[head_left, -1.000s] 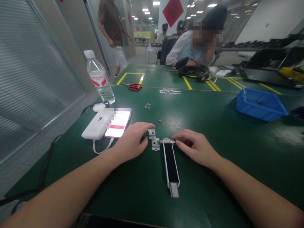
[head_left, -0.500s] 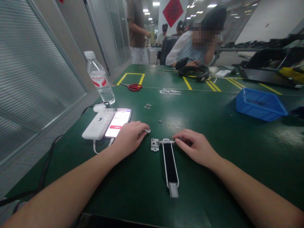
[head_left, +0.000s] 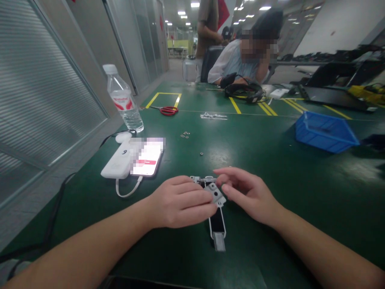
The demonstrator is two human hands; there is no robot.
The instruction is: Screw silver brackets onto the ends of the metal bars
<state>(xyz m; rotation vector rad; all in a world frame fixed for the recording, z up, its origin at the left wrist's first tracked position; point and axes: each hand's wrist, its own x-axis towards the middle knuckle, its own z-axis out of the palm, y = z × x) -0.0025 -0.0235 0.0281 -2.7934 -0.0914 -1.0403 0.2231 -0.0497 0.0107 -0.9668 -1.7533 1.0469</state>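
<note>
Green surface (head_left: 264, 237) has a white power bank (head_left: 116, 163) and a phone (head_left: 147, 158) on the left. The left hand (head_left: 180, 202) curls its fingers over a metal hinge (head_left: 215, 192), which lies on a black bar (head_left: 217, 224). The right hand (head_left: 248, 194) has its fingers a bit open, just beside the hinge. A blue basket (head_left: 326, 134) sits far right.

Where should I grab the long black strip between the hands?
Best grab the bare metal end of the long black strip, coming from the side nearest you. That end pokes out toward you, lying flat on the green table with nothing on it, while the other end sits under the metal hinge plate between the left hand and right hand.
</note>
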